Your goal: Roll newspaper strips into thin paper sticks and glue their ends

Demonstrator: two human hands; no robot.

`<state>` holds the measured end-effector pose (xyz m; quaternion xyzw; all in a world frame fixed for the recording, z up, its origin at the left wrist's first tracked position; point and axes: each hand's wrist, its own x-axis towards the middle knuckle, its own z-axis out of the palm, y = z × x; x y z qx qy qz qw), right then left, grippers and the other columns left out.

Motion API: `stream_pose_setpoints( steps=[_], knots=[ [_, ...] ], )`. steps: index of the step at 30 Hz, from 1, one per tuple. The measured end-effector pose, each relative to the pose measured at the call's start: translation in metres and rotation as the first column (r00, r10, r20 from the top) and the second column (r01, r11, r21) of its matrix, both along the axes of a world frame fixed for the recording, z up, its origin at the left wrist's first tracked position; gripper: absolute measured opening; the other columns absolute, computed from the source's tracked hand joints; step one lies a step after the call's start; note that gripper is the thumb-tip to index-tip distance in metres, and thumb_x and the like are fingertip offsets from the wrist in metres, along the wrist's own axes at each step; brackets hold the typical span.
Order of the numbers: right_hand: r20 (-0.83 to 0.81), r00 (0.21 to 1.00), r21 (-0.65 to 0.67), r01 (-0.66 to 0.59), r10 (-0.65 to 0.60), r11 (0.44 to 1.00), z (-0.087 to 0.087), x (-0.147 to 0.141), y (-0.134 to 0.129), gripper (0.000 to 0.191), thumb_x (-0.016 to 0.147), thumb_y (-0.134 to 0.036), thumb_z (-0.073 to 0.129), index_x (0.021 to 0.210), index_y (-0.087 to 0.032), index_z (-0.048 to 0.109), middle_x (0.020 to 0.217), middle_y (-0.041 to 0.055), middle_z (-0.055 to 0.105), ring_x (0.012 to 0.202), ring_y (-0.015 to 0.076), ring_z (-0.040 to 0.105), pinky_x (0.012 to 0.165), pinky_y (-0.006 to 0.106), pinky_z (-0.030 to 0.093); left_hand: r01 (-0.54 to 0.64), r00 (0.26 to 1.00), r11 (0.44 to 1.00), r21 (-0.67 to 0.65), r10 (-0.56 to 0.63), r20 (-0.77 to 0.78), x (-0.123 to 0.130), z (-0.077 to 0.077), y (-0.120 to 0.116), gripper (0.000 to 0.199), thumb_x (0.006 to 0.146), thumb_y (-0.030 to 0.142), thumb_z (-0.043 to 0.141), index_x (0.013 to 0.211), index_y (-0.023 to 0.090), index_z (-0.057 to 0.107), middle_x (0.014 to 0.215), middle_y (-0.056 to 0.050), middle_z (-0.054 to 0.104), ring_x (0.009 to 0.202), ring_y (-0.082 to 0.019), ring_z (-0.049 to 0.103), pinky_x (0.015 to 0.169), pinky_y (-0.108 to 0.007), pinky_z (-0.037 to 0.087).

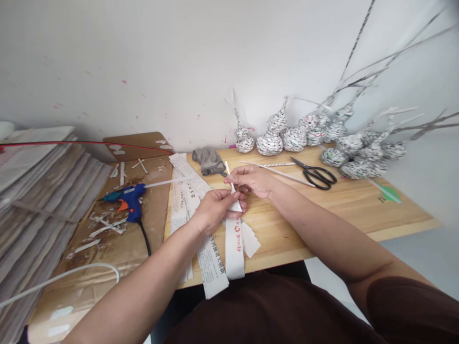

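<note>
Between my two hands is a white newspaper strip, its upper end rolled into a thin tube that points up and away. My left hand is closed on the strip where the flat part meets the roll. Just above it, my right hand pinches the rolled part with thumb and fingers. The strip's lower part, with red print, hangs down to the table's front edge. Under and beside my left hand lie more newspaper strips. Two finished thin paper tubes lie to the right of my right hand.
Black-handled scissors lie right, before several woven paper gourds along the wall. A grey cloth lies at the back. Left, a blue glue gun rests on cardboard with scraps, beside a tall newspaper stack.
</note>
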<state>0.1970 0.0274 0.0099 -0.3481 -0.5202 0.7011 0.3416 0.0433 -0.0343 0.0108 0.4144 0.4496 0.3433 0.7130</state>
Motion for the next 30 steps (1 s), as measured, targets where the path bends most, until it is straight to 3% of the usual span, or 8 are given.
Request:
stream_pose_setpoints(
  steps=[8,16,23,26,30],
  knots=[
    [0.001,0.997,-0.062,0.072,-0.073,0.995,0.0002,-0.0048,-0.0009,0.033,0.054,-0.03,0.086,0.061,-0.012,0.059,0.047,-0.0046,0.052,0.038,0.0029,0.039,0.033,0.015,0.022,0.038,0.999,0.999,0.007,-0.038,-0.005,0.0001,0.0019,-0.0021,0.021,0.083,0.025,0.062,0.092,0.007,0.068,0.078,-0.011,0.071,0.071,-0.016,0.068,0.069,-0.029,0.057],
    [-0.019,0.999,-0.061,0.039,-0.04,0.997,-0.0036,-0.0029,0.001,0.038,0.057,-0.031,0.085,0.06,-0.015,0.051,0.044,-0.0075,0.047,0.035,0.0023,0.033,0.032,0.016,0.019,0.079,0.997,0.995,0.058,-0.078,-0.021,0.0008,0.0019,-0.0044,0.02,0.076,0.026,0.07,0.085,0.008,0.069,0.079,-0.008,0.07,0.075,-0.015,0.066,0.07,-0.027,0.056],
    [-0.05,0.998,-0.04,0.032,-0.034,0.999,-0.0051,-0.0032,0.0016,0.042,0.061,-0.035,0.083,0.058,-0.016,0.045,0.043,-0.0091,0.04,0.035,0.0023,0.03,0.033,0.016,0.018,0.079,0.996,0.997,0.01,-0.079,0.027,0.0008,-0.0028,-0.003,0.022,0.078,0.026,0.068,0.092,0.009,0.067,0.079,-0.008,0.07,0.075,-0.016,0.067,0.07,-0.029,0.056],
    [-0.063,0.997,-0.025,0.032,-0.033,0.999,-0.0056,-0.0012,0.0024,0.038,0.063,-0.036,0.082,0.06,-0.015,0.051,0.047,-0.0076,0.043,0.039,0.0026,0.033,0.035,0.016,0.019,0.082,0.996,0.997,-0.01,-0.081,0.027,0.0002,-0.0035,-0.0023,0.019,0.081,0.025,0.065,0.09,0.008,0.067,0.08,-0.01,0.071,0.073,-0.016,0.068,0.068,-0.028,0.056],
    [-0.041,0.998,0.004,-0.043,0.043,0.999,-0.0054,0.0019,0.0032,0.031,0.07,-0.039,0.076,0.08,-0.011,0.067,0.055,-0.0027,0.052,0.046,0.0048,0.043,0.038,0.016,0.026,0.079,0.996,0.997,-0.009,-0.079,0.033,-0.0003,-0.004,-0.002,0.018,0.082,0.024,0.064,0.09,0.008,0.067,0.08,-0.01,0.07,0.074,-0.017,0.068,0.067,-0.028,0.056]
  ],
)
